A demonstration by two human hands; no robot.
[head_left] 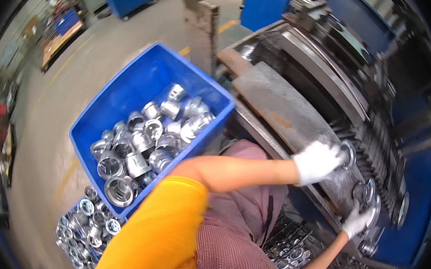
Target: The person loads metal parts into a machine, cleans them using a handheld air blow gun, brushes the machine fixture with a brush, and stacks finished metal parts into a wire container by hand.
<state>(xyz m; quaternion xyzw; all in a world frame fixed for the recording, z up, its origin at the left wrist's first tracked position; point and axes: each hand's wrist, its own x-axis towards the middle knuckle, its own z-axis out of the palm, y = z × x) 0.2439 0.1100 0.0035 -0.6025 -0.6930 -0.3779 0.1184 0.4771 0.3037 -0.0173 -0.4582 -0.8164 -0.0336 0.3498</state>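
Note:
My left hand (319, 162), in a white glove, reaches over the worn grey metal plate (287, 107) of a machine. Its fingers close on the near side of a shiny round metal cup (349, 154); motion blurs the fingertips. Lower down, past the plate's near end, my right hand (357, 221), also gloved in white, is closed on a flanged metal cup (375, 210). Another shiny metal cup (369, 190) sits just above that one. Beyond my right hand stands one more round metal piece (401, 210).
A blue bin (147, 56) of loose metal cups stands left of the machine. More cups (82, 228) fill a lower container at the lower left, and others (293, 261) lie in a rack below my right forearm. A rusty upright post (202, 38) rises behind the bin.

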